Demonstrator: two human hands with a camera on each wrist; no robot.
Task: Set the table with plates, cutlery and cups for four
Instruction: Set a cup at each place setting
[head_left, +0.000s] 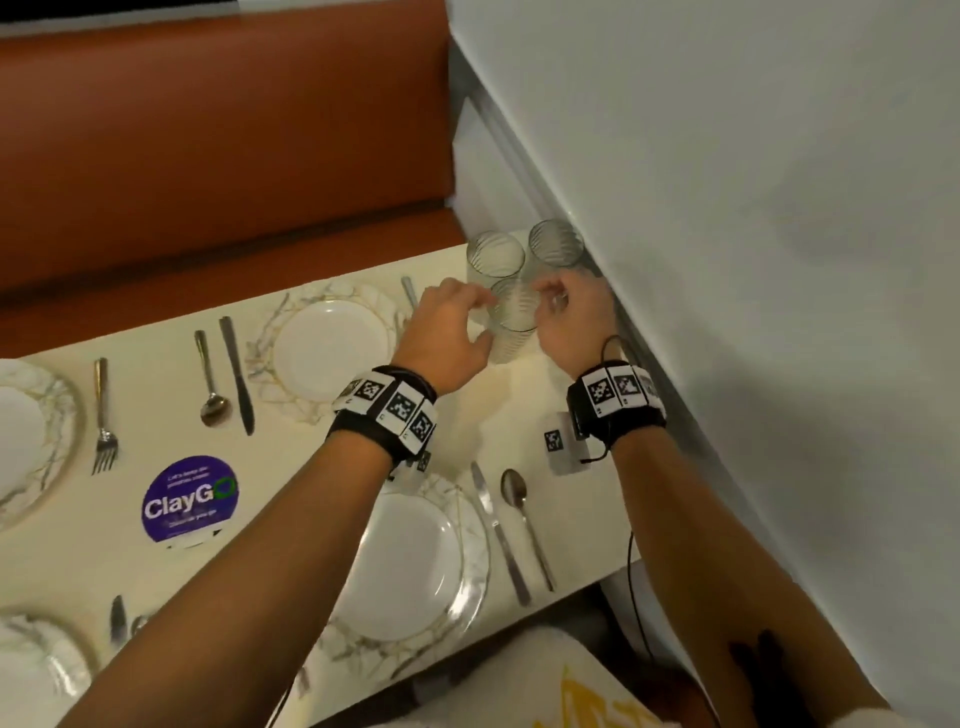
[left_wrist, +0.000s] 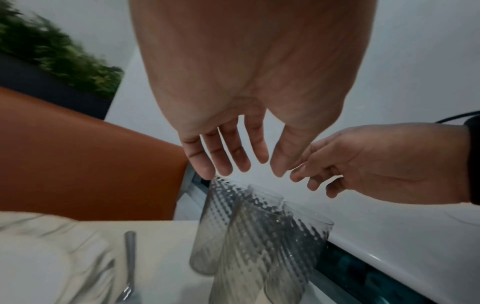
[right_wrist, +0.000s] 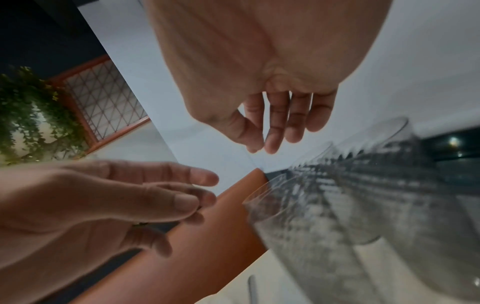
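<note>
Three ribbed glasses stand bunched at the table's (head_left: 171, 556) 1 o'clock corner, hard against the white wall (head_left: 727, 260). The nearest glass (head_left: 511, 325) sits between both hands; the far-left glass (head_left: 494, 255) and the far-right glass (head_left: 556, 244) stand just beyond it at 12 and 1 o'clock, the last almost touching the wall.

The left hand (head_left: 449, 332) hovers at the near glass's 9 o'clock, fingers loosely spread and holding nothing; in the left wrist view they hang above the rims. The right hand (head_left: 574, 319) is at its 3 o'clock, thumb and fingertips drawn close together; whether they touch the rim I cannot tell. It has little room on the wall side.

A plate (head_left: 332, 351) lies at 9 o'clock of the glasses, with a knife (head_left: 236, 374) and spoon (head_left: 210, 379) beyond it. Another plate (head_left: 410, 561) lies near the table's front edge at 6 o'clock, cutlery to its right. Bare tabletop opens between the two plates. An orange bench (head_left: 223, 156) runs along the far edge.
</note>
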